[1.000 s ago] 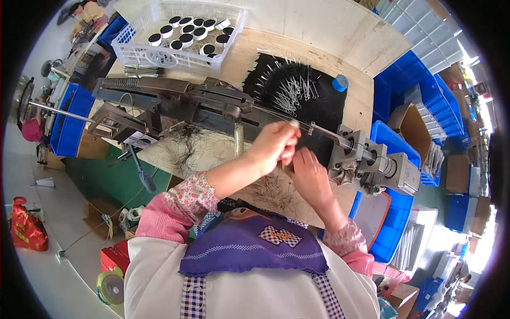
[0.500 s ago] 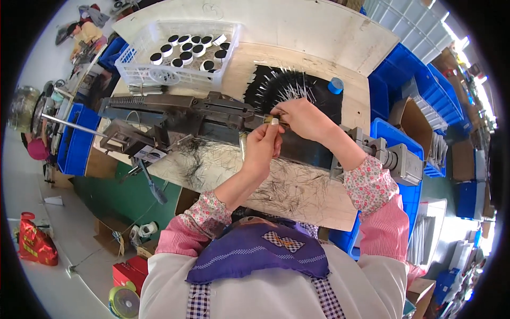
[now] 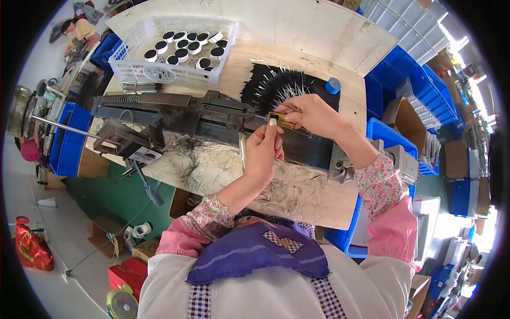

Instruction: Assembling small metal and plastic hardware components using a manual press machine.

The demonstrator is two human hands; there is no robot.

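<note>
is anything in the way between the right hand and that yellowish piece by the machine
Nothing visible: the fingers of the right hand are on the yellowish piece. The left hand is close by, its white-tipped thumb beside the piece but not between; whether it touches is unclear.

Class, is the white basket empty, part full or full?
Part full: the basket holds black-topped white tubs, with open space around them.
</note>
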